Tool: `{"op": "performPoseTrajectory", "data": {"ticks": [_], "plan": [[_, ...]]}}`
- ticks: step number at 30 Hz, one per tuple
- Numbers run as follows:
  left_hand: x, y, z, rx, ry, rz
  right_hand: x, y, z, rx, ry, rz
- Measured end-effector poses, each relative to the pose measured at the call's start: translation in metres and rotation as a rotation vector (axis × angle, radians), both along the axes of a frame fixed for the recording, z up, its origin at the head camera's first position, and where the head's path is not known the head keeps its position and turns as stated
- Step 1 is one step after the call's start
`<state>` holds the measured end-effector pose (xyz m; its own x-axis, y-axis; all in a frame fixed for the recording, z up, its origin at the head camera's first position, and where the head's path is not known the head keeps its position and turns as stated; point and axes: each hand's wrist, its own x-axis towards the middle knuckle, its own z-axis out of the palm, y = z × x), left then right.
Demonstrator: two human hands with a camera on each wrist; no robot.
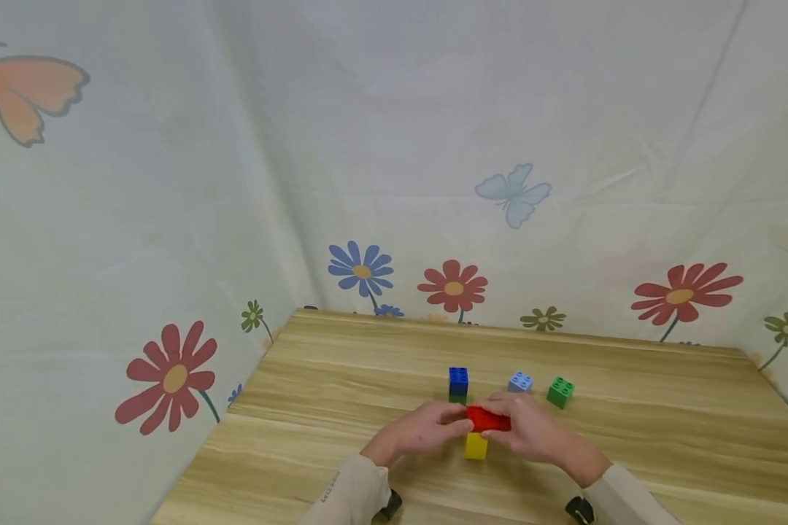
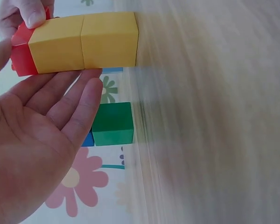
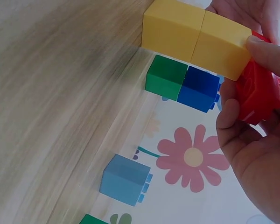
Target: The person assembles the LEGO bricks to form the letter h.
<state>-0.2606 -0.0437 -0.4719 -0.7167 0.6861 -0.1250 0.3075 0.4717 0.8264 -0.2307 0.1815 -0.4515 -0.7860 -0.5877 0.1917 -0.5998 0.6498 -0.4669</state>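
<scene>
A long red toy brick lies across the top of a stack of two yellow bricks, overhanging to the right. My right hand grips the overhanging part, its thumb at the near side and the other fingers curled behind. From the left, my left hand meets the stack with its palm turned up and fingers fairly straight. Its thumb touches or nearly touches the red brick's left end, and its fingertips pass behind the yellow bricks. How firmly those fingers touch is hidden.
Just behind the hands stands a dark blue brick on a green one. Further right are a light blue brick and a separate green brick. A flowered cloth hangs along the back and sides of the wooden table.
</scene>
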Motion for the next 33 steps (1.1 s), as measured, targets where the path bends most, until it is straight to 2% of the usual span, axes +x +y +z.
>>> {"op": "performPoseTrajectory", "data": {"ticks": [10, 23, 33], "plan": [[0.0000, 0.0000, 0.0015, 0.001, 0.023, -0.032, 0.0001, 0.0011, -0.0001, 0.005, -0.010, 0.005], [0.0011, 0.0002, 0.0029, -0.002, 0.043, -0.042, 0.0026, -0.0016, 0.0036, 0.103, 0.017, -0.010], [0.0022, 0.0003, 0.0007, 0.005, 0.053, -0.020, 0.0023, -0.0007, -0.0008, 0.043, -0.032, -0.023]]}}
